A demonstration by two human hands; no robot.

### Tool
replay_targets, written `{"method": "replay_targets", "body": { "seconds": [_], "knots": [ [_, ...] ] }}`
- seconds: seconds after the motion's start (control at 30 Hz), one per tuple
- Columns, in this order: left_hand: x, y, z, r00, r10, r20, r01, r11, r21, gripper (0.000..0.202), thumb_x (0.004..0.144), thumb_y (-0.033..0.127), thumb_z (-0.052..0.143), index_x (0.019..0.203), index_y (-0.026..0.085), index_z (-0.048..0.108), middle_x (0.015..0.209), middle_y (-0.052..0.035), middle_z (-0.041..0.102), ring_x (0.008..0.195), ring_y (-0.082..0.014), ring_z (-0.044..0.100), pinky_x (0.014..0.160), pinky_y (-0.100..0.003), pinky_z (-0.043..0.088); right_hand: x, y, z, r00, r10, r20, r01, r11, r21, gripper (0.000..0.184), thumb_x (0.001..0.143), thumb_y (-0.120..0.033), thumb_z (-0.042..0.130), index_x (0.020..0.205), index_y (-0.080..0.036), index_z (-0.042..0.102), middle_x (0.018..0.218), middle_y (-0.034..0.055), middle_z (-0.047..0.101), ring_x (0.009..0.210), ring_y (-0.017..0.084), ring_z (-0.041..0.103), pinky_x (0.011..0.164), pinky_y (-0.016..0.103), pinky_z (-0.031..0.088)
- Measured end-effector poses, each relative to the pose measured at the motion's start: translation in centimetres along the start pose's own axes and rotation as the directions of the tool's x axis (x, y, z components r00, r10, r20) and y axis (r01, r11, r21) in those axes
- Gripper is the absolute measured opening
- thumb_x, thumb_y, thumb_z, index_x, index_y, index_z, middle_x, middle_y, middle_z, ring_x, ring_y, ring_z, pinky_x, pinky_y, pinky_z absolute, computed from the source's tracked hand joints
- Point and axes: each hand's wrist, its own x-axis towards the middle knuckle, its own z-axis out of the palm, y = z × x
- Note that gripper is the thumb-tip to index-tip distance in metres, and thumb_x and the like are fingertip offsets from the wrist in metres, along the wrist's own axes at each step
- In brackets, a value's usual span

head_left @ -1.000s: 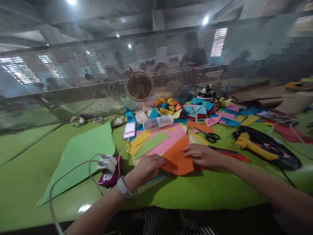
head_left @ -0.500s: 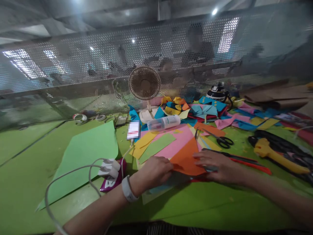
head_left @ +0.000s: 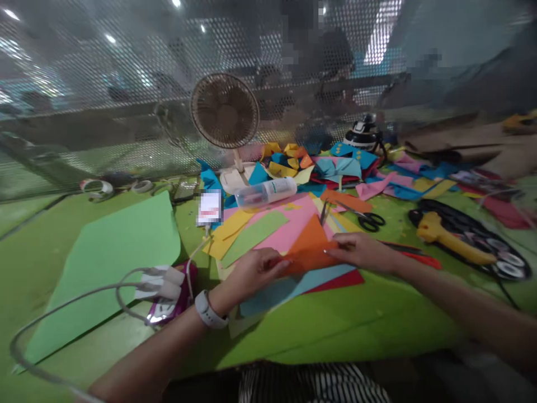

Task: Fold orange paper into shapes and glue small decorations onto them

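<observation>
A sheet of orange paper [head_left: 312, 246] with a pointed top is held between my two hands. My left hand [head_left: 255, 274], with a white band at the wrist, pinches its lower left corner. At its right edge my right hand [head_left: 356, 249] grips the paper between thumb and fingers. Under it lie a light blue sheet [head_left: 285, 288], a red sheet [head_left: 339, 280] and a pink sheet [head_left: 268, 240]. A green strip [head_left: 255, 238] and a yellow piece [head_left: 226, 232] rest beside it. Black-handled scissors [head_left: 369, 222] lie beyond my right hand.
A large green sheet [head_left: 109, 246] and a purple power strip [head_left: 184, 296] with cables are at left. A fan [head_left: 226, 115] stands behind a clear bottle [head_left: 266, 193]. Folded paper pieces [head_left: 339, 167] are piled at back right, and a yellow glue gun [head_left: 453, 238] lies at right.
My camera view has tilted down and shifted right. The orange paper's lower edge is now raised between my hands, showing more of the light blue and red sheets below.
</observation>
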Motion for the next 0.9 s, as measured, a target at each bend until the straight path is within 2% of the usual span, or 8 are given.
{"method": "replay_targets", "body": {
  "seconds": [0.1,0.2,0.4,0.53,0.8,0.9],
  "knots": [
    [0.3,-0.1,0.7,0.997,-0.016,-0.075,0.018,1.000,0.019,0.035,0.092,0.043,0.045,0.076,0.017,0.061,0.068,-0.0016,0.057,0.061,-0.0128,0.050,0.057,-0.025,0.038,0.5,-0.3,0.2,0.997,0.067,-0.031,-0.066,0.998,0.021,0.043,0.082,-0.052,0.055,0.057,-0.018,0.047,0.055,-0.0047,0.038,0.052,0.010,0.037,0.049,0.025,0.028],
    [0.6,0.1,1.0,0.995,-0.008,-0.103,0.011,0.999,0.033,0.035,0.091,0.044,0.047,0.072,0.017,0.060,0.067,-0.0014,0.055,0.064,-0.0138,0.049,0.058,-0.026,0.038,0.8,-0.7,0.7,0.993,0.064,-0.100,-0.065,0.998,0.000,0.042,0.080,-0.051,0.057,0.057,-0.019,0.042,0.058,-0.0044,0.038,0.053,0.010,0.036,0.050,0.025,0.026],
    [1.0,-0.2,1.0,0.990,-0.075,-0.120,0.083,0.994,0.067,0.036,0.090,0.044,0.048,0.066,0.017,0.053,0.062,0.0016,0.048,0.057,-0.0119,0.041,0.052,-0.024,0.030,0.8,-0.3,2.0,0.972,-0.020,-0.233,-0.034,0.974,-0.225,0.045,0.083,-0.048,0.054,0.056,-0.020,0.032,0.061,-0.0029,0.038,0.057,0.012,0.039,0.056,0.026,0.028],
    [1.1,-0.8,1.2,0.982,-0.105,-0.155,0.117,0.991,0.066,0.035,0.091,0.041,0.046,0.065,0.018,0.050,0.058,0.0036,0.041,0.054,-0.0113,0.037,0.050,-0.024,0.027,0.8,0.2,2.4,0.958,-0.050,-0.283,-0.039,0.954,-0.299,0.040,0.085,-0.042,0.053,0.059,-0.021,0.031,0.064,-0.0020,0.041,0.059,0.013,0.041,0.057,0.026,0.029],
    [1.2,-1.0,1.1,0.976,-0.104,-0.189,0.137,0.976,0.171,0.024,0.088,0.038,0.052,0.079,0.017,0.060,0.070,-0.0012,0.059,0.063,-0.0141,0.051,0.059,-0.025,0.036,0.7,0.0,2.9,0.953,-0.053,-0.299,-0.064,0.927,-0.369,0.036,0.084,-0.041,0.055,0.062,-0.021,0.035,0.068,-0.0012,0.044,0.061,0.014,0.043,0.057,0.027,0.029],
    [1.1,-1.1,1.0,0.969,-0.131,-0.210,0.178,0.959,0.222,0.026,0.087,0.041,0.053,0.093,0.018,0.062,0.073,-0.0018,0.063,0.068,-0.0170,0.057,0.069,-0.031,0.042,0.7,0.0,3.0,0.952,-0.044,-0.304,-0.079,0.921,-0.382,0.035,0.083,-0.042,0.055,0.062,-0.021,0.036,0.069,-0.0007,0.045,0.060,0.014,0.043,0.056,0.027,0.029]
  ]
}}
